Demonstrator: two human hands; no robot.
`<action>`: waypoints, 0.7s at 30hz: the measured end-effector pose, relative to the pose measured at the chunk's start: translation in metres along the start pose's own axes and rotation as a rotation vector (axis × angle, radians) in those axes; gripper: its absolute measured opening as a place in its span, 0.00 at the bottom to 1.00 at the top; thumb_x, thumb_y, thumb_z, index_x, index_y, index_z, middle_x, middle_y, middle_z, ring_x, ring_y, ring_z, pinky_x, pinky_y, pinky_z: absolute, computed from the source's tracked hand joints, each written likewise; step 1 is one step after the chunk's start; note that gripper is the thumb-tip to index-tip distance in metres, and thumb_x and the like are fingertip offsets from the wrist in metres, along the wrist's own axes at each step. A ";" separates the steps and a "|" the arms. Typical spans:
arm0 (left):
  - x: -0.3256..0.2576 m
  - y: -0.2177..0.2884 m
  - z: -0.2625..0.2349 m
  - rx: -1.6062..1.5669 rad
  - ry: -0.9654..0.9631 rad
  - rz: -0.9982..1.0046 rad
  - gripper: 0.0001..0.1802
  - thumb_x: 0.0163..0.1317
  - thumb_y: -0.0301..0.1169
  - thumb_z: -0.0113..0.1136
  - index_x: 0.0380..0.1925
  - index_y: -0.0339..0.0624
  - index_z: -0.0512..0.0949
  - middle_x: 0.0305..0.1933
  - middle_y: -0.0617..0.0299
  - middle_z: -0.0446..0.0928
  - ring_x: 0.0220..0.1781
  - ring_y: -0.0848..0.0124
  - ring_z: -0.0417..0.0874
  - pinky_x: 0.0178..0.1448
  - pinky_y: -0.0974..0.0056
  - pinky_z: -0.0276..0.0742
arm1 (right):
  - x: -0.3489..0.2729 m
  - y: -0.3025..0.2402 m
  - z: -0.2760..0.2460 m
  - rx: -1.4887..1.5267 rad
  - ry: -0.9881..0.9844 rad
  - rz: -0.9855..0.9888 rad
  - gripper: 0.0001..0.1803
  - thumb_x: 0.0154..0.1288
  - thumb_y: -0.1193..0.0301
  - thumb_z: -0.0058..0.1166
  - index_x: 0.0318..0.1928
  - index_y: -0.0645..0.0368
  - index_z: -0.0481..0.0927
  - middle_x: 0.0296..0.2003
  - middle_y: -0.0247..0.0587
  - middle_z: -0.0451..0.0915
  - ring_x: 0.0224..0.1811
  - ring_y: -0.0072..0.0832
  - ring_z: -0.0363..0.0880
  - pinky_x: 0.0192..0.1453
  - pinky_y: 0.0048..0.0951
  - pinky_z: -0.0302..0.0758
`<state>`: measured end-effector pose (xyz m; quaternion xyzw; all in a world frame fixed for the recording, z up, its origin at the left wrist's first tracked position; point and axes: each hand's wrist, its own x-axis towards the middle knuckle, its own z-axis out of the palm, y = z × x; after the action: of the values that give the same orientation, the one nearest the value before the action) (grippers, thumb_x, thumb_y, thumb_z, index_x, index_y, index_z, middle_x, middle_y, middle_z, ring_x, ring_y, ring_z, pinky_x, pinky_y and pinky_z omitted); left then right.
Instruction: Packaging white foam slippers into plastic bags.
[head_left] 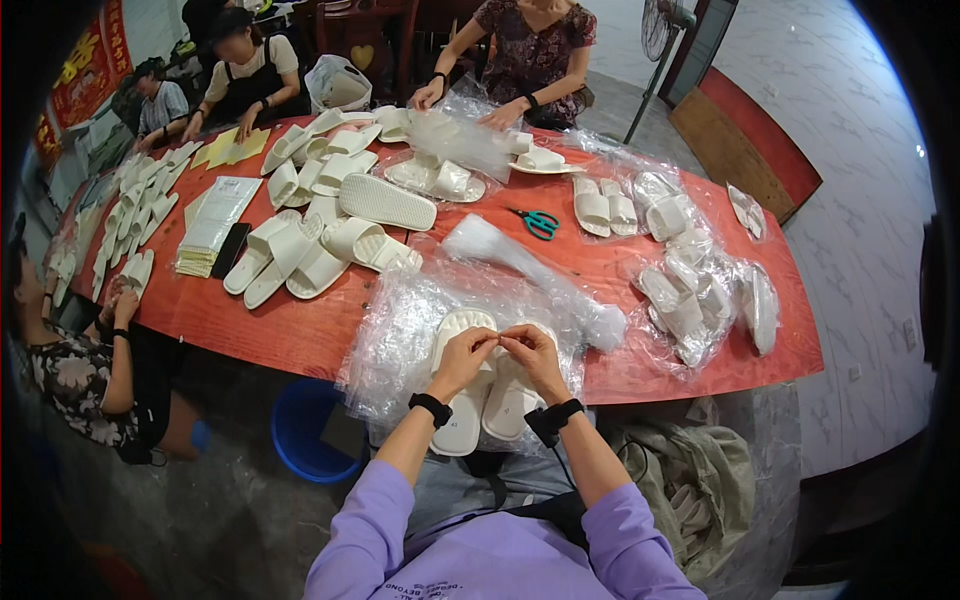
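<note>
In front of me a pair of white slide slippers lies on a stack of transparent plastic bags (pixel 392 318) at the table's near edge. The left slipper (pixel 456 432) and the right slipper (pixel 508 408) have their heel ends toward me. Over their straps, my left hand (pixel 464 358) and my right hand (pixel 536 360) meet, thumbs and fingertips pinched together. Whatever sits between the fingertips is too small to make out. The hands hide much of the straps. Just beyond lies a roll of thin translucent plastic film (pixel 530 272).
Loose white slippers (pixel 275 250) pile up at left on the red table (pixel 590 260). Bagged slippers (pixel 690 300) lie at right. Teal-handled scissors (pixel 540 224) rest mid-table. A blue bucket (pixel 300 440) stands below. Several people work around the table, one (pixel 530 60) handling plastic opposite.
</note>
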<state>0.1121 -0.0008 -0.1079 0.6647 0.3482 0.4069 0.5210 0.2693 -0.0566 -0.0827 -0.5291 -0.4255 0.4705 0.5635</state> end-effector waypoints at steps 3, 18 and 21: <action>-0.001 0.002 -0.002 0.004 -0.013 -0.021 0.09 0.64 0.30 0.58 0.40 0.38 0.82 0.35 0.59 0.82 0.34 0.70 0.79 0.38 0.67 0.73 | 0.000 -0.005 0.005 0.038 0.024 -0.029 0.09 0.63 0.73 0.60 0.43 0.60 0.79 0.33 0.30 0.81 0.36 0.15 0.77 0.39 0.17 0.73; -0.005 0.007 -0.002 0.048 -0.047 -0.058 0.07 0.63 0.29 0.56 0.36 0.38 0.79 0.30 0.57 0.79 0.31 0.68 0.78 0.37 0.65 0.73 | 0.006 0.002 -0.004 0.007 -0.124 0.012 0.08 0.61 0.75 0.64 0.36 0.60 0.77 0.31 0.30 0.79 0.33 0.15 0.76 0.39 0.18 0.74; -0.002 0.001 0.001 0.025 -0.051 -0.032 0.07 0.63 0.29 0.56 0.35 0.38 0.78 0.30 0.57 0.79 0.30 0.67 0.78 0.37 0.65 0.72 | 0.005 0.001 -0.006 -0.001 -0.135 0.004 0.07 0.61 0.75 0.63 0.36 0.60 0.77 0.31 0.31 0.79 0.33 0.15 0.76 0.39 0.18 0.73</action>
<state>0.1127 -0.0031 -0.1074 0.6756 0.3503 0.3769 0.5280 0.2763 -0.0527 -0.0838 -0.4971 -0.4617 0.5062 0.5324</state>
